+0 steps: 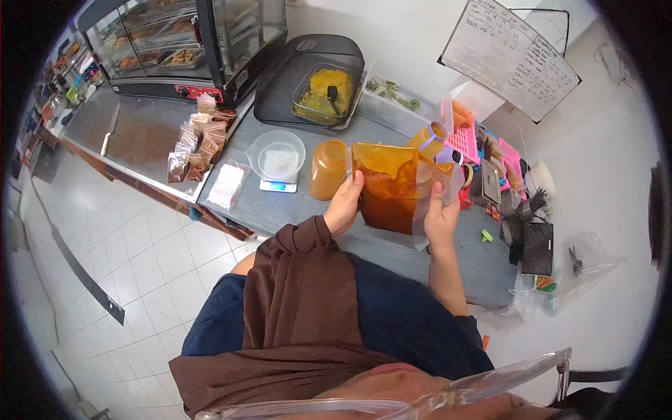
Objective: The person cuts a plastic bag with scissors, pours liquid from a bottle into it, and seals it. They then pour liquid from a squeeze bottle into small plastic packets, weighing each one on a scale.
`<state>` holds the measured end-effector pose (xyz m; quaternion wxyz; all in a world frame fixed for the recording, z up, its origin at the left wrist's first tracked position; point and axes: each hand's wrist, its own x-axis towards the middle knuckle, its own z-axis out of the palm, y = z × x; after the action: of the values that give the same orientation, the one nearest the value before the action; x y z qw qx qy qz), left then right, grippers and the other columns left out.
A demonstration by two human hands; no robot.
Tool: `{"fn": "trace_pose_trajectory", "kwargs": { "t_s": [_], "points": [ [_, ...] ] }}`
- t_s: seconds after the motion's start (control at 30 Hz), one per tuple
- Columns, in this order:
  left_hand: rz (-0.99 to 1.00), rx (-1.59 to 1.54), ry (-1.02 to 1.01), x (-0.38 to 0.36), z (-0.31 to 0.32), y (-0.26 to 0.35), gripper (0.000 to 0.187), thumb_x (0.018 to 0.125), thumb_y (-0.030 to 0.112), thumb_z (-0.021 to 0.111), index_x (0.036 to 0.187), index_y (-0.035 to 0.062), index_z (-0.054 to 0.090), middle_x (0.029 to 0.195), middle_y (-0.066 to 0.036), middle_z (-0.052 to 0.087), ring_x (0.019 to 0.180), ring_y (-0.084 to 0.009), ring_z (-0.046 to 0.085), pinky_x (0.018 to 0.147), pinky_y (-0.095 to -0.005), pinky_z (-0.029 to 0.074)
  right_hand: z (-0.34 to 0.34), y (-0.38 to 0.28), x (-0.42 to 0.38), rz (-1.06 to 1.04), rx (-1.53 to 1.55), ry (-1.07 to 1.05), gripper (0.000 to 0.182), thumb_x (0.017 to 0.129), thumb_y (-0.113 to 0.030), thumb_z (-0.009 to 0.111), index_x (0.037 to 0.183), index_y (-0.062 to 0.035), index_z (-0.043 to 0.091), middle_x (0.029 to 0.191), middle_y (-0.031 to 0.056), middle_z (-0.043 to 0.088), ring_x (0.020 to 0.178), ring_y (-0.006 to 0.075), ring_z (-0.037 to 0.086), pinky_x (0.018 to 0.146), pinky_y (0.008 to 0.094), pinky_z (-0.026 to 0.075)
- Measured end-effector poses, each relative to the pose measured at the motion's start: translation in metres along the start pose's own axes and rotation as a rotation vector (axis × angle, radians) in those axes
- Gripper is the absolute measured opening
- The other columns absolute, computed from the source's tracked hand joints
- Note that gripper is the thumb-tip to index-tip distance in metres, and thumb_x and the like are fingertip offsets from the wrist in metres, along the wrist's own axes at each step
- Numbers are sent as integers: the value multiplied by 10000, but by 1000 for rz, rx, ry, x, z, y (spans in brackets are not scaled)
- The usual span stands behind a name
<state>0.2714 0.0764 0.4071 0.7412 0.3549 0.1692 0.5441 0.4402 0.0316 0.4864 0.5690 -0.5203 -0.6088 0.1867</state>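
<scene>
A clear plastic bag (390, 196) with orange-brown sauce inside is held up above the grey table, in front of my body. My left hand (343, 204) grips its left edge, thumb on the near face. On the right edge, my right hand (441, 215) has its thumb pressed against the plastic; the fingers behind are hidden. Just left of the bag stands an orange-brown tub (327, 173). Further left, a translucent plastic bowl (276, 155) rests on a small digital scale (278, 187) with a lit display. Flat clear plastic bags (227, 185) lie beside the scale.
Several small filled sachets (199, 143) lie on the brown counter near a knife (110, 131). Behind are a glass food warmer (175, 49) and a glass dish (323, 93) of yellow food with a black utensil. Pink baskets (460, 136) crowd the right, below a whiteboard (511, 59).
</scene>
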Motion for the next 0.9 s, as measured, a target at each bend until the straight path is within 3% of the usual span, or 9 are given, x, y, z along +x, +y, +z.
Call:
{"fn": "trace_pose_trajectory", "kwargs": {
  "t_s": [0.1,0.2,0.33,0.63,0.9],
  "points": [
    [-23,-52,-106,3,-7,2,618,970,492,381,1394,48,313,1385,-78,410,1288,-202,369,1058,-377,306,5,-12,11,-12,-55,13,358,972,-233,499,1206,35,540,1027,108,648,966,162,584,868,296,439],
    [74,46,-83,7,-14,-3,596,967,442,439,1406,67,292,1380,-70,406,1285,-202,368,1050,-373,316,5,-11,14,-13,-125,-13,371,970,-231,503,1226,36,527,984,95,654,908,146,595,818,286,459],
    [12,46,-87,11,-20,-10,586,957,350,514,1414,74,273,1389,-61,390,1281,-203,370,1042,-366,330,14,-19,17,67,-155,-33,372,968,-227,506,1238,29,521,915,74,659,833,124,599,763,277,472],
    [-131,-31,-158,20,-28,-23,617,939,323,558,1414,58,266,1409,-73,374,1284,-210,367,1053,-377,318,21,-25,27,9,-313,-89,385,968,-216,499,1275,15,494,980,128,673,871,151,622,795,297,475],
    [-159,-77,-203,21,-24,-19,606,928,307,582,1399,56,294,1377,-73,414,1269,-208,386,1042,-378,332,28,-33,34,-8,-390,-88,227,934,-143,517,1095,0,588,838,148,654,776,165,615,707,305,464]
  ]
}}
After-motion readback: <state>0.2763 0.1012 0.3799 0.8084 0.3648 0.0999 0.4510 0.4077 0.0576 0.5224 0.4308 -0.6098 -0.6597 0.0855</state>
